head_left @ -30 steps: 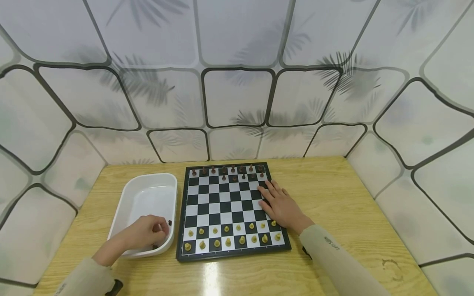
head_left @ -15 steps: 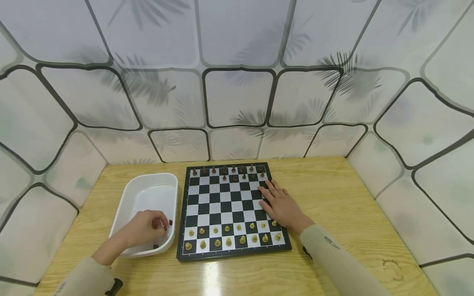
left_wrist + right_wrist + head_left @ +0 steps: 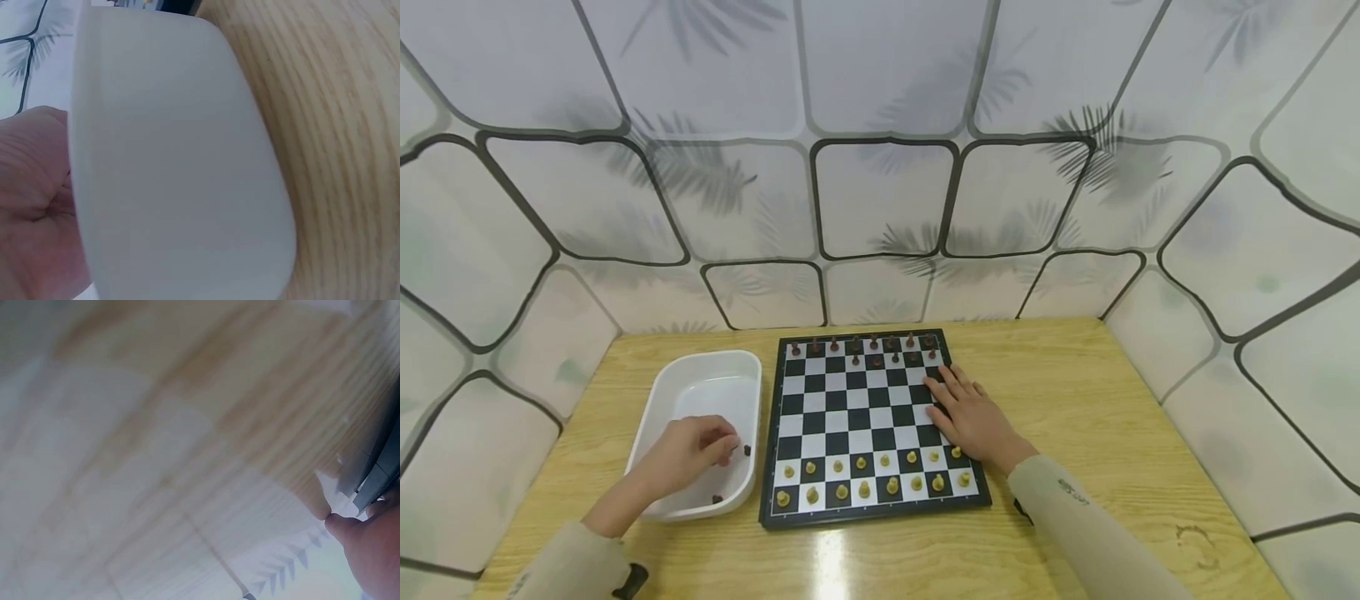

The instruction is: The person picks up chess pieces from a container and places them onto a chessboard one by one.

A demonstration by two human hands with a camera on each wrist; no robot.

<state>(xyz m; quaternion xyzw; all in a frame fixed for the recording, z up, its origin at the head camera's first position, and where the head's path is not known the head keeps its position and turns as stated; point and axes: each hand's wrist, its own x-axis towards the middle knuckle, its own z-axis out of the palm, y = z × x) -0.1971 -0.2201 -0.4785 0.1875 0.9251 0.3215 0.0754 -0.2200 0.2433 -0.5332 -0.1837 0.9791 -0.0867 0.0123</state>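
Note:
My left hand (image 3: 688, 450) is over the white tray (image 3: 658, 392), thumb and fingertips together in a pinch. A small dark chess piece showed at these fingertips a moment ago; the fingers now mostly hide it. Two more dark chess pieces lie in the tray, one by its right wall (image 3: 747, 450) and one near the front (image 3: 717, 499). In the left wrist view the tray's outer wall (image 3: 181, 156) covers the fingers. My right hand (image 3: 976, 421) rests with extended fingers on the right edge of the chessboard (image 3: 872, 521).
Yellow chess pieces (image 3: 864, 489) stand in two rows at the board's near side. Dark red pieces (image 3: 874, 342) line the far side, the second row filled only toward the right. The wooden table (image 3: 1112, 433) meets a patterned wall covering (image 3: 880, 200) at the back and sides.
My left hand has risen slightly and moved away from me inside the tray, with a dark chess piece coming into sight at its fingertips midway. My right hand stays on the board.

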